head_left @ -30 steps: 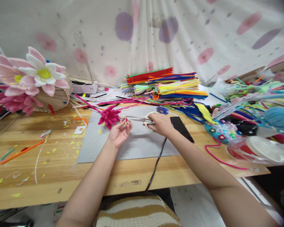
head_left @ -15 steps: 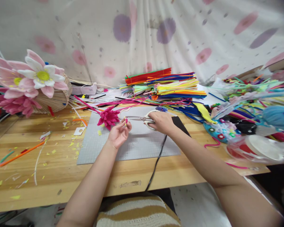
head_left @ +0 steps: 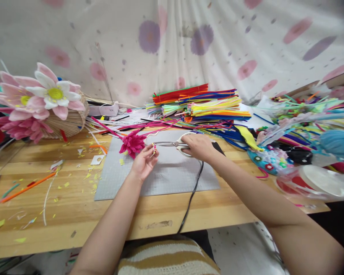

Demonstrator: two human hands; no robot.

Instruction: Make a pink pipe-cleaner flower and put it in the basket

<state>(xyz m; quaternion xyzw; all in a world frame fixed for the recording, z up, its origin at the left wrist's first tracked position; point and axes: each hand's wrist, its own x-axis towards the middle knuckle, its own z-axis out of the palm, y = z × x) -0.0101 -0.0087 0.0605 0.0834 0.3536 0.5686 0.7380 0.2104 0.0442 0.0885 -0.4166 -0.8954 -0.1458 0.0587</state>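
My right hand [head_left: 199, 147] is closed round the white handles of a pair of scissors [head_left: 172, 144], its blades pointing left. The blade tips reach a small pink and yellow piece [head_left: 154, 149], pinched between the fingertips of my left hand [head_left: 143, 162]; it is too small to name. Just left of those fingers, a magenta fuzzy flower [head_left: 132, 143] lies on the grey cutting mat [head_left: 172, 179]. Both hands are above the mat.
Bundles of coloured pipe cleaners [head_left: 200, 101] lie at the back. Pink and white fuzzy flowers [head_left: 55, 93] stand at the left. Yellow scraps and an orange stem [head_left: 28, 187] lie on the left tabletop. A plastic-wrapped roll [head_left: 318, 179] sits at the right, and a black cable [head_left: 191, 202] crosses the front edge.
The scissor blades look more closed at the small piece than before. Both hands keep almost the same place; the whole view has shifted slightly.
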